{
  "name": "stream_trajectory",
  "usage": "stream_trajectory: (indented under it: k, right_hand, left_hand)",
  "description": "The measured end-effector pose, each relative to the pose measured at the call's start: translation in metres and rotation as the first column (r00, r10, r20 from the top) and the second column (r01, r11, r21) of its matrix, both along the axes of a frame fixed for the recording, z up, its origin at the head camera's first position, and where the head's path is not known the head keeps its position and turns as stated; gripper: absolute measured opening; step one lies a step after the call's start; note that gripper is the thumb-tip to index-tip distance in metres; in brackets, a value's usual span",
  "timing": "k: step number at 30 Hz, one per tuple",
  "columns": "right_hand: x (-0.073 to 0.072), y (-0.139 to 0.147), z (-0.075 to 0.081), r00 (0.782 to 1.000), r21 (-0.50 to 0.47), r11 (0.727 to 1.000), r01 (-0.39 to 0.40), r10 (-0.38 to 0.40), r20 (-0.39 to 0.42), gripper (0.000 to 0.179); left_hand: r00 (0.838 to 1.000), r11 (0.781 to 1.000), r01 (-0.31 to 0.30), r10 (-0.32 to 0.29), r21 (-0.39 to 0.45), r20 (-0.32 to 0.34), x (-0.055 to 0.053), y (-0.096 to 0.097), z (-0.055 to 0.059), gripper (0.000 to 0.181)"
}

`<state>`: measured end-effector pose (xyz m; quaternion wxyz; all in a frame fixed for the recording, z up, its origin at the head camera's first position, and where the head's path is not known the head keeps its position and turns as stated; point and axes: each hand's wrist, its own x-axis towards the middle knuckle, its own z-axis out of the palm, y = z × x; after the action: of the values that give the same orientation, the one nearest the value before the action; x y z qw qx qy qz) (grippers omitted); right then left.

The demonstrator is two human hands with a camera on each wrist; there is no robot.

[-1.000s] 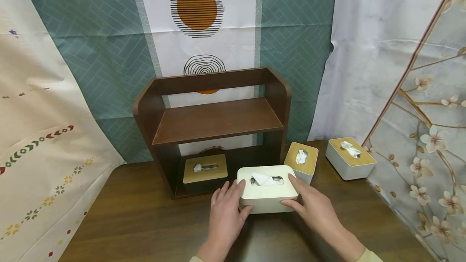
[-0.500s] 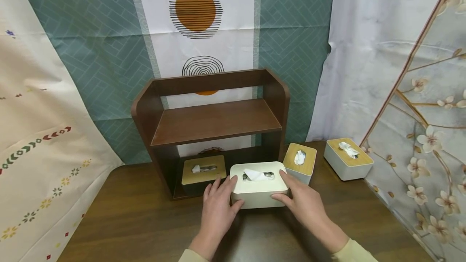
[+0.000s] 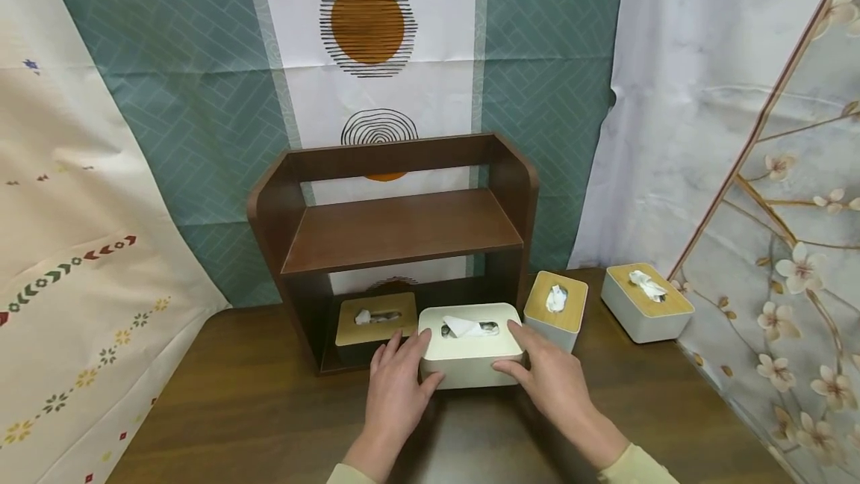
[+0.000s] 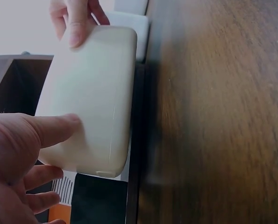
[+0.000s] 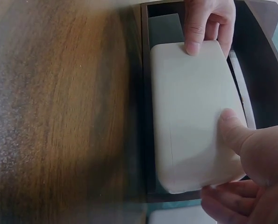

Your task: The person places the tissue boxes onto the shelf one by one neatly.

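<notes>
Both hands hold a cream tissue box [image 3: 469, 370] at its two ends, a white tissue poking from the slot in its lid. My left hand [image 3: 396, 402] grips the left end, thumb on the front face and fingers around the side. At the other end my right hand [image 3: 552, 387] does the same, its thumb [image 5: 232, 126] pressed on the front face in the right wrist view. The box is raised over the table, in front of the lower compartment of a dark brown two-level shelf [image 3: 410, 226]. Inside that compartment, at the left, stands a wood-lidded tissue box [image 3: 376, 327].
Right of the shelf stands a grey tissue box with a wooden lid [image 3: 567, 305], close to the right hand. Farther right is another grey wood-lidded tissue box [image 3: 648, 320]. The brown wooden table [image 3: 255, 409] lies below, with patterned cloths [image 3: 551, 81] hung around it.
Both hands have carried the cream tissue box leftward and slightly toward the shelf. It now overlaps the compartment's front opening more, beside the wood-lidded box inside.
</notes>
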<state>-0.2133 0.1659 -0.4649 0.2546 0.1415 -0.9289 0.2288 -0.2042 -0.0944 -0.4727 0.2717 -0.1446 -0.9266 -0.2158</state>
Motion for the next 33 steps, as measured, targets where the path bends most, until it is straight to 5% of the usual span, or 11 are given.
stream_trajectory:
  k: [21,33]
  right_hand:
    - [-0.02,-0.012,-0.008,0.996,-0.029,1.0,0.0,-0.003,-0.087,0.065]
    - [-0.036,-0.019,-0.012,0.997,-0.037,0.998,0.043,-0.046,-0.068,0.057]
  left_hand:
    - [0.998,0.998,-0.054,0.055,-0.042,0.008,-0.011,-0.002,-0.006,0.069]
    - [0.996,0.992,-0.082,0.08,-0.091,-0.032,-0.031,-0.004,-0.008,0.074]
